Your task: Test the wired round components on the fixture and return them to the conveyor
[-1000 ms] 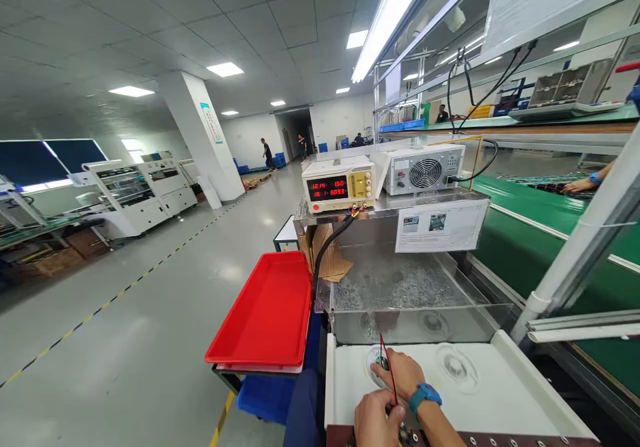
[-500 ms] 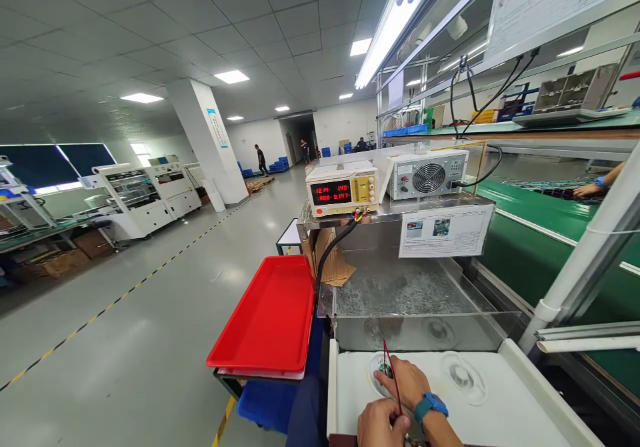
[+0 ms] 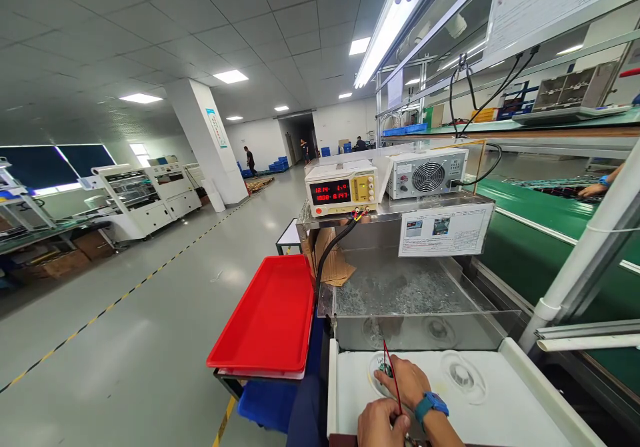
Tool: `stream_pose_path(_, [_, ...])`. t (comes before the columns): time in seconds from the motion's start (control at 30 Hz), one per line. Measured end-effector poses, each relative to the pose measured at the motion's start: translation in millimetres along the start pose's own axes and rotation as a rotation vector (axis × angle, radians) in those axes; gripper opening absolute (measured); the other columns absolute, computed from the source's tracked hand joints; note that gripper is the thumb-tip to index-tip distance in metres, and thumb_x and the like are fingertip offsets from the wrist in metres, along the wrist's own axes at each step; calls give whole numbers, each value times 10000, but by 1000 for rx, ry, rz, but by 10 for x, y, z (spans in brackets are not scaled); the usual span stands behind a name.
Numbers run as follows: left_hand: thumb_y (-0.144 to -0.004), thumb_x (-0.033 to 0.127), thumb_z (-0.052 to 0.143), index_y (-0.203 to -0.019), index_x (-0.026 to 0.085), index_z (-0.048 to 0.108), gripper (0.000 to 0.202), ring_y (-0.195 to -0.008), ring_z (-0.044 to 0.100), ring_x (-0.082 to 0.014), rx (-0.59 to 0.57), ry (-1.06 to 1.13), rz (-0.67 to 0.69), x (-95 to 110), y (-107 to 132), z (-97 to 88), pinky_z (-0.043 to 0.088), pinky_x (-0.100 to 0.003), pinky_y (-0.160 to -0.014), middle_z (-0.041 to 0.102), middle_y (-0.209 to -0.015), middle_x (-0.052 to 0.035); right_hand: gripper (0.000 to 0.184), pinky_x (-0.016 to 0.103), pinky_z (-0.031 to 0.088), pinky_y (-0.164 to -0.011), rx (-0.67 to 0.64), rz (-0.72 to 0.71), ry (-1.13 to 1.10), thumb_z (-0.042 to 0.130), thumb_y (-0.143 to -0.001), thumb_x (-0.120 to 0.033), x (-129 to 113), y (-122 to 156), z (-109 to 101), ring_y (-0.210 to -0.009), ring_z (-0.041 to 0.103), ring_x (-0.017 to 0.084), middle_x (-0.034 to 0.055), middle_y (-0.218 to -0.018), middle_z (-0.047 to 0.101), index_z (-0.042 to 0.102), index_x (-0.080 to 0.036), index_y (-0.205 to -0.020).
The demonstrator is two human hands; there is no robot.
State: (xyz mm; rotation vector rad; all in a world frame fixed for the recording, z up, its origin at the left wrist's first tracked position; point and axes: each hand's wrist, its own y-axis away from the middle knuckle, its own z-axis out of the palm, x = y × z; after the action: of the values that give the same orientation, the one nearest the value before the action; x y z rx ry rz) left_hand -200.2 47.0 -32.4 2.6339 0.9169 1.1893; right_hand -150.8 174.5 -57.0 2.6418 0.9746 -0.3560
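Note:
At the front edge of the white tray my left hand (image 3: 383,423) is closed, its thumb and finger pinching the lower end of a thin red wire (image 3: 394,377). The wire rises to a bend above a small green circuit board (image 3: 384,367). That board sits in a round white holder (image 3: 373,375). My right hand (image 3: 407,381), with a blue watch (image 3: 431,405) on its wrist, has its fingers curled against the board and hides part of it. Some metal parts show under my wrists, too hidden to name.
A second round clear fixture (image 3: 463,377) lies on the white tray (image 3: 510,403). Behind stands a clear cover (image 3: 400,290), below a power supply (image 3: 341,190) with red digits. To the left is a red tray (image 3: 270,313). A co-worker's hand (image 3: 593,190) is over the green conveyor.
My hands, the wire and the board look unmoved. Some digits on the power supply differ. A walking person in the background has moved left, and the co-worker's hand has shifted slightly right.

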Motion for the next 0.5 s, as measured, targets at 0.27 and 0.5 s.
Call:
stream_pose_path(0.27, [-763,294,539,-861,293,751,234,-951,659,-216,27,9,23,75,83,-53,424,-286,-822,770,-963,7,410,347,468,-770,8,-14,12,473,-890,-500,43,-32,65,-978,678,306,164,-1019,723,649,-157,-1026])
stream_pose_path(0.5, [-773,281,532,-877,280,749,241,-976,658,-219,7,7,26,96,103,-82,410,-288,-826,767,-970,-9,418,350,471,-766,15,-4,1,482,-884,-504,28,-20,39,-966,683,306,166,-1008,726,651,-149,-1027])
